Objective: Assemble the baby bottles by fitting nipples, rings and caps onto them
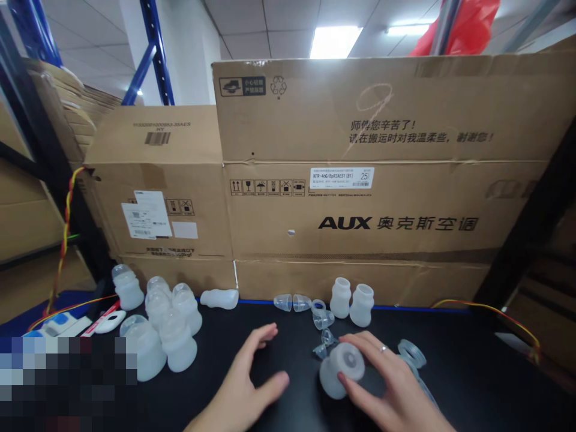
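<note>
My right hand (396, 379) grips a small white translucent baby bottle (332, 379) by its top, thumb and fingers around the collar. The bottle is tilted, with its top facing me. My left hand (245, 387) is over the black table, fingers and thumb apart, holding nothing. Just behind the held bottle lie small clear nipple-like pieces (320, 350). Clear domed caps (283, 302) and a clear ring (318, 306) rest farther back. Two bottles without caps (341, 298) stand beside them. Right of my right hand are clear ring-shaped parts (412, 354), partly hidden by it.
Several capped bottles (177, 342) stand together at the left. One bottle (219, 299) lies on its side near the back. A large cardboard box (270, 240) walls off the rear of the black table (216, 366). Dark rack posts (522, 210) and red-yellow wires (490, 306) flank the sides.
</note>
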Demonstrator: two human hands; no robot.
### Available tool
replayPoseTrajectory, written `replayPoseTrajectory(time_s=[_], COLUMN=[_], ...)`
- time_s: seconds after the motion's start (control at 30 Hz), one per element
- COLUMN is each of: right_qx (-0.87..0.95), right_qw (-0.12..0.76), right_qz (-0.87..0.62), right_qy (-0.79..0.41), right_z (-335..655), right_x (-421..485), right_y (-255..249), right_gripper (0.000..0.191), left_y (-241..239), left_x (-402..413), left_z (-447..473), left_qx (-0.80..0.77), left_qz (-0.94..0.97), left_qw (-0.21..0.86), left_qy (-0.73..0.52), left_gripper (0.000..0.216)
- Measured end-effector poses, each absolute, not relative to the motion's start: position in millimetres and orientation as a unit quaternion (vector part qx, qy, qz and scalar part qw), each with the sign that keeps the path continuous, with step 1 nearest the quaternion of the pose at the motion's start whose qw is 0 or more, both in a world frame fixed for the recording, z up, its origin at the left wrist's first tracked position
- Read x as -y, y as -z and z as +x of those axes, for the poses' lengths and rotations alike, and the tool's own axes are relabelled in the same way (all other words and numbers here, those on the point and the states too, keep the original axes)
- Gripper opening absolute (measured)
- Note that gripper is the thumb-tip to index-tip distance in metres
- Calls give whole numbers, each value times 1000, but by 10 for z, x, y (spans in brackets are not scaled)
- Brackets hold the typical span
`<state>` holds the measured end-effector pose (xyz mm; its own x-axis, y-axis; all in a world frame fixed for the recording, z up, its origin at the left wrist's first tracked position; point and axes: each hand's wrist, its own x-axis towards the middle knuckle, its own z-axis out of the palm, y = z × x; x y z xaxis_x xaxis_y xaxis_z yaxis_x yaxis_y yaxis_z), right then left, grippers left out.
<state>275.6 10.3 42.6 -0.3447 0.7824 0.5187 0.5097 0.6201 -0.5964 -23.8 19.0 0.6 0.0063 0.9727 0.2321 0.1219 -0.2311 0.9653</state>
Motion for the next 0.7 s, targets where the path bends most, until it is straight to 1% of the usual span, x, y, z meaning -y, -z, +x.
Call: replayPoseTrajectory(time_s=[0.07,0.1,0.13,0.17,0.27,0.3,0.4,0.5,0.6,0.7], right_qx=[798,788,771,749,674,652,605,564,540,558], right_qw=[453,477,504,526,563,565,537,513,529,530], right_qz=[-358,-343,-333,-331,-348,-354,-336,-282,-275,-297], right_qy=[-174,-185,-202,-229,-329,-361,-482,-583,-593,-565], right_z=[2597,2517,2443,2380,2287,2285,2316,2330,2332,2373], right_x=[-40,-12,12,30,45,41,32,71,143,187], right_y=[-369,-333,-294,-254,-150,-125,-82,-80,-124,-202], right_gripper=[36,37,37,35,32,33,46,60,67,65], left_y=[108,153,185,199,141,99,-29,-79,-52,-20], left_x=[-51,-3,31,54,69,66,71,130,211,254], left_z=[-104,-59,-31,-16,-34,-48,-64,-27,21,44], left_qx=[-433,-427,-428,-436,-442,-423,-341,-292,-253,-226], left_qz=[630,639,643,644,643,649,642,546,421,350], left_qw=[396,397,398,398,412,431,529,670,781,825], left_qy=[-508,-501,-495,-487,-470,-463,-437,-408,-386,-382], left_gripper=[92,100,102,95,62,58,65,73,65,54])
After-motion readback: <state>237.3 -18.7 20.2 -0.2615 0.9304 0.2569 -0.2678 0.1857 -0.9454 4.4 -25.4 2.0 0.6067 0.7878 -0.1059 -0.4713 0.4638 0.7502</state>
